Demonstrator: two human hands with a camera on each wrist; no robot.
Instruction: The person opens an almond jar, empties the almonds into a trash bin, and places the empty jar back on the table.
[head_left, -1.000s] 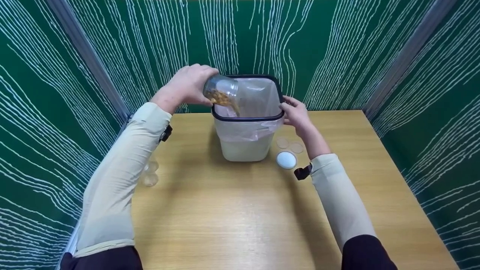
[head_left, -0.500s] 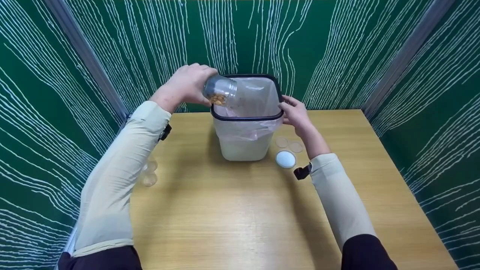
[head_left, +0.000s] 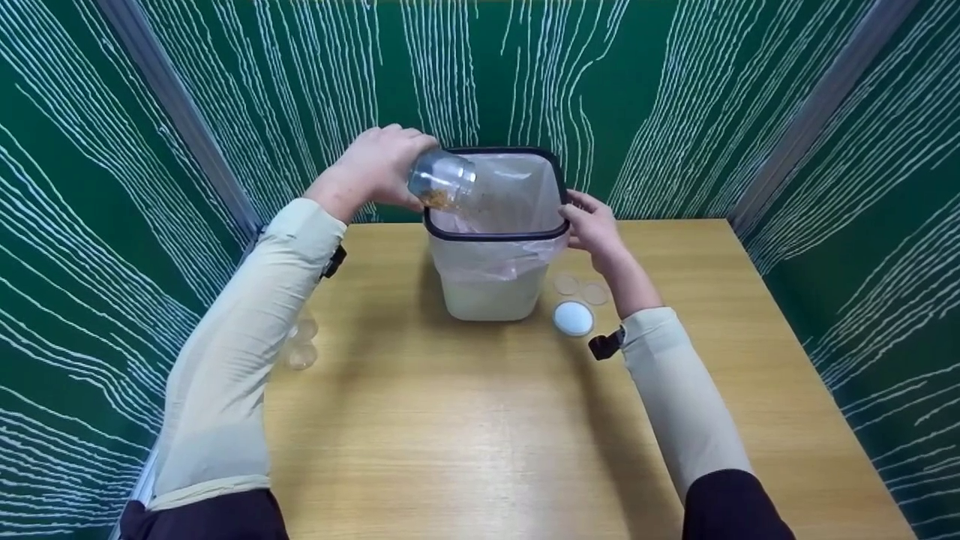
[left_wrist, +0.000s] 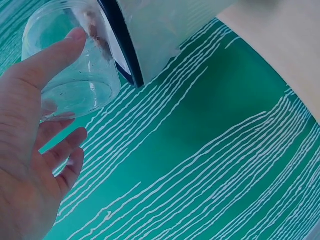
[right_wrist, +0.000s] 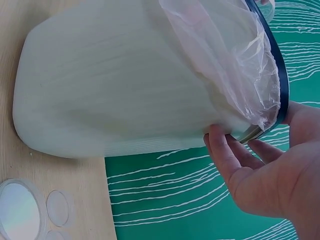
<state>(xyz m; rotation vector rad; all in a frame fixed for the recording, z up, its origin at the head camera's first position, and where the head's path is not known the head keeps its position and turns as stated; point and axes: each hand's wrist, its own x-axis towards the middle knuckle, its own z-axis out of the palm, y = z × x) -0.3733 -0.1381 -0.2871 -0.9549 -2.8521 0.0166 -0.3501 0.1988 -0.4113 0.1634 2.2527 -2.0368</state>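
Observation:
My left hand (head_left: 386,166) grips a clear glass jar (head_left: 450,174) near its base, tipped on its side with the mouth over the bin. A small heap of orange-brown bits (head_left: 436,198) lies inside the jar, too small to identify. Below it stands a pale trash bin (head_left: 491,296) with a black rim, lined by a translucent pinkish bag (head_left: 517,187). With my right hand (head_left: 594,226) I hold the bin's right side at the rim, the thumb at the rim and fingertips (right_wrist: 216,131) against the outer wall in the right wrist view. The bin's bottom inside is hidden.
Right of the bin, a round white-topped lid (head_left: 573,319) and two clear discs (head_left: 594,293) lie on the wooden table (head_left: 480,420). Small clear round pieces (head_left: 301,355) lie beside my left forearm. Green walls with white lines (head_left: 637,90) close in the back and sides.
The orange-brown bits in the jar have dwindled; a stream was falling from its mouth into the bin one second ago. Both hands and the bin have stayed nearly in place.

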